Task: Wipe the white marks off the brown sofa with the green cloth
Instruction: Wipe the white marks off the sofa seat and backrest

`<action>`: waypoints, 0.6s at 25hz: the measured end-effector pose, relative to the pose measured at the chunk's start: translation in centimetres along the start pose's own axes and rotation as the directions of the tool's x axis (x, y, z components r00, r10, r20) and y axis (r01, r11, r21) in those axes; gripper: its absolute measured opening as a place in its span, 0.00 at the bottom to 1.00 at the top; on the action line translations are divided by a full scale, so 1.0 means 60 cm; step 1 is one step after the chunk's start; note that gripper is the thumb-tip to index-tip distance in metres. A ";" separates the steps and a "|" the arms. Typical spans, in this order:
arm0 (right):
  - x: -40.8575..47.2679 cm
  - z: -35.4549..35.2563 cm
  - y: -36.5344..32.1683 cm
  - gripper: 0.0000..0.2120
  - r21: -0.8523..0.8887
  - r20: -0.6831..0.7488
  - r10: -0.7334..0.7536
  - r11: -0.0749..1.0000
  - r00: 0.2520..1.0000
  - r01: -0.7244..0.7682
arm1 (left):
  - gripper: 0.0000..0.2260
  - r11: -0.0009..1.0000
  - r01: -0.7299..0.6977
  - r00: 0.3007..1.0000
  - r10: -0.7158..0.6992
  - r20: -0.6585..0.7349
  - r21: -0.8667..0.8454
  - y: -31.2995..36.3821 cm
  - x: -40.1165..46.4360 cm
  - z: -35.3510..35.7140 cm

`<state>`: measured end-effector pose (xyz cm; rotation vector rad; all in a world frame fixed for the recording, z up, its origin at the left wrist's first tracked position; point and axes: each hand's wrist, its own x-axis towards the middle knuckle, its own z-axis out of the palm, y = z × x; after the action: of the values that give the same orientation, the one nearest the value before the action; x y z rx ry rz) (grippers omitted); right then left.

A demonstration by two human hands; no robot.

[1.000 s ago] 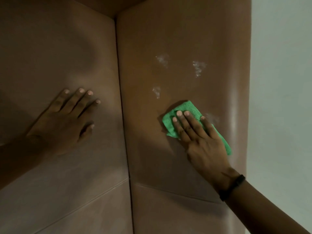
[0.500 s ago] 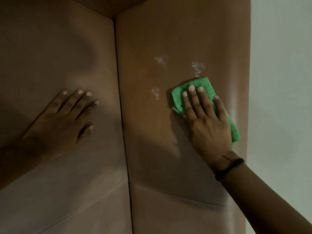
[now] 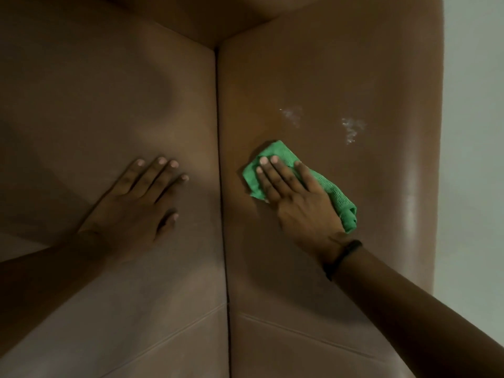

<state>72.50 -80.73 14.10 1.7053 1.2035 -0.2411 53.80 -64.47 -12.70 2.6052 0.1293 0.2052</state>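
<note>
Head view, two white marks, one green cloth under flat right hand, flat left hand on sofa

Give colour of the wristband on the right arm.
Black: a thin, plain wristband, shown in the head view, the only view.

Right hand flat on green cloth

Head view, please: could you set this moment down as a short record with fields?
surface: brown smooth sofa
tool: folded green cloth
right hand: flat on the cloth, pressing it to the right cushion
left hand: flat on the left cushion, holding nothing
white marks: two, beyond the cloth, apart from it
right wrist: black band
</note>
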 end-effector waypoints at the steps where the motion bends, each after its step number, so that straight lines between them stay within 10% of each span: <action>1: 0.022 0.000 -0.002 0.32 -0.025 0.041 -0.015 1.000 0.999 0.016 | 0.35 1.000 0.004 1.000 -0.004 -0.007 -0.002 0.000 0.000 -0.006; 4: -0.018 0.012 0.011 0.31 -0.085 0.095 -0.205 0.973 0.974 0.213 | 0.35 0.999 -0.036 0.999 0.036 0.000 0.007 0.004 0.005 -0.009; 9: 0.018 -0.011 0.043 0.32 0.019 -0.025 0.034 0.999 0.999 -0.033 | 0.36 1.000 -0.011 1.000 0.010 0.011 0.028 0.007 0.006 -0.020; 15: -0.050 -0.019 0.034 0.31 -0.078 -0.011 -0.179 0.981 0.984 0.178 | 0.36 0.999 -0.005 0.995 0.008 -0.103 0.038 -0.002 0.004 0.008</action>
<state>72.26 -81.64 17.77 1.5376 1.3640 -0.2853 54.08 -64.60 -13.16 2.6327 0.1626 0.3430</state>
